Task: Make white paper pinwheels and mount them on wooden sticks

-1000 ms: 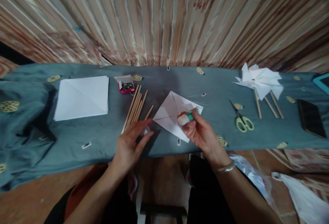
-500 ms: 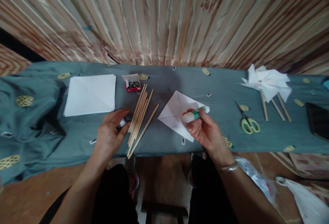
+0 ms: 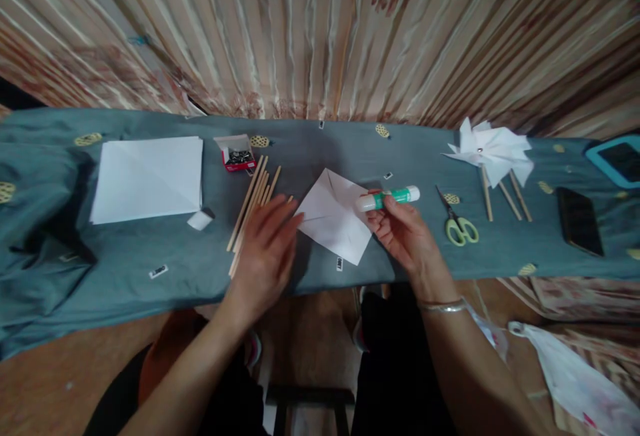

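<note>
In the head view my right hand [image 3: 407,233] is closed around a green and white glue stick [image 3: 397,196], held level over the right corner of a white square sheet of paper [image 3: 327,216] marked with crease and cut lines. My left hand [image 3: 265,256] hovers over a bundle of thin wooden sticks [image 3: 245,209], its fingers apart and nothing seen in them; it hides part of the bundle. Left of it a small white piece [image 3: 200,220] lies by the corner of a stack of white paper [image 3: 147,179].
A small red box of metal pins [image 3: 239,159] stands open behind the sticks. To the right lie scissors with green handles [image 3: 461,229], paper pinwheels [image 3: 493,146] on sticks, a dark phone [image 3: 580,219] and a blue-framed device [image 3: 617,159]. A curtain [image 3: 310,36] hangs behind the cloth-covered table.
My left hand has let go of the small white piece by the paper stack and moved right, over the sticks. My right hand still holds the glue stick. The view has shifted slightly right.
</note>
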The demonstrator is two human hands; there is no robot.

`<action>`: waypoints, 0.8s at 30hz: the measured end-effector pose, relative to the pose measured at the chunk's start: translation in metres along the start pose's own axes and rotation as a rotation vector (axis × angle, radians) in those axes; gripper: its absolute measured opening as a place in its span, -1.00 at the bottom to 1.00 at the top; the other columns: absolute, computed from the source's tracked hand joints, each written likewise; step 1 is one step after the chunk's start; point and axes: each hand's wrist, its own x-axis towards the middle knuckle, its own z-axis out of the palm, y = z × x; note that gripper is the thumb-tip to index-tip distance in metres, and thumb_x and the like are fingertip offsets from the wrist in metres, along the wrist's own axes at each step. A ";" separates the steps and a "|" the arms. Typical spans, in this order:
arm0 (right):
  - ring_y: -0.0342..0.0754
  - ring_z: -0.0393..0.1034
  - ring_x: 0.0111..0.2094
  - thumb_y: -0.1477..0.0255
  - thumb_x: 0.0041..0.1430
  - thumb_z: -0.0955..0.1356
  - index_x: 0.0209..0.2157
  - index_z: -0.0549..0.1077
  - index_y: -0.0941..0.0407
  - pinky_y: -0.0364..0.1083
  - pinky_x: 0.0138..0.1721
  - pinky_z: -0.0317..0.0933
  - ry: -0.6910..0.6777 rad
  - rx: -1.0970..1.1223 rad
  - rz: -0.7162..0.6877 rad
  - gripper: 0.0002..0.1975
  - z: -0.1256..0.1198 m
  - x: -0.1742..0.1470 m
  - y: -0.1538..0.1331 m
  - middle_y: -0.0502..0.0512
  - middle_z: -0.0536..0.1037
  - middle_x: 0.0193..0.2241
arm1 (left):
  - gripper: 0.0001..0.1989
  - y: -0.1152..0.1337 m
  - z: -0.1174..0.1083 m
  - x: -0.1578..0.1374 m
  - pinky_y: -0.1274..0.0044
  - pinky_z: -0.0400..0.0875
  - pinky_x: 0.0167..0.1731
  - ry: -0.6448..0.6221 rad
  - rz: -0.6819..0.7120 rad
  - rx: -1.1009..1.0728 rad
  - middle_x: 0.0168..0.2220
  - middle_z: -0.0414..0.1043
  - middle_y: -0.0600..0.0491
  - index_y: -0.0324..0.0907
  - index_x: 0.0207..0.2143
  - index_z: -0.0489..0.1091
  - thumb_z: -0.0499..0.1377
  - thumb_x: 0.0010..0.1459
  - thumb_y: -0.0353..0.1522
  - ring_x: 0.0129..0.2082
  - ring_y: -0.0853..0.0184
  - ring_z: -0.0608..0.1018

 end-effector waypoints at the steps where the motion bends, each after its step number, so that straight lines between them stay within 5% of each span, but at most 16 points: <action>1: -0.27 0.43 -0.51 0.28 -0.14 0.56 -0.37 0.57 0.09 -0.28 -0.41 0.38 0.014 -0.047 -0.010 -0.73 0.000 0.002 0.002 -0.07 0.60 -0.48 | -0.60 0.011 0.010 0.002 0.11 0.16 0.23 -0.069 0.017 -0.034 0.15 0.33 -0.13 -0.18 0.13 0.24 0.05 0.24 -0.50 0.26 0.13 0.23; 8: -0.19 0.37 -0.54 0.16 -0.11 0.51 -0.46 0.51 0.12 -0.18 -0.46 0.27 0.097 -0.524 -0.240 -0.68 0.001 0.020 0.017 -0.07 0.50 -0.59 | -0.53 0.038 0.056 0.007 -0.04 0.08 0.19 -0.299 -0.044 0.015 0.28 0.08 -0.24 -0.09 0.16 0.27 0.18 0.20 -0.29 0.34 -0.10 0.05; 24: -0.12 0.36 -0.51 0.14 0.07 0.39 -0.45 0.45 0.11 -0.09 -0.40 0.25 0.127 -1.104 -0.368 -0.70 0.000 0.022 0.020 0.02 0.53 -0.50 | -0.56 0.033 0.062 0.010 -0.02 0.05 0.20 -0.388 -0.098 0.009 0.30 0.09 -0.16 -0.04 0.09 0.33 0.23 0.14 -0.23 0.33 -0.10 0.06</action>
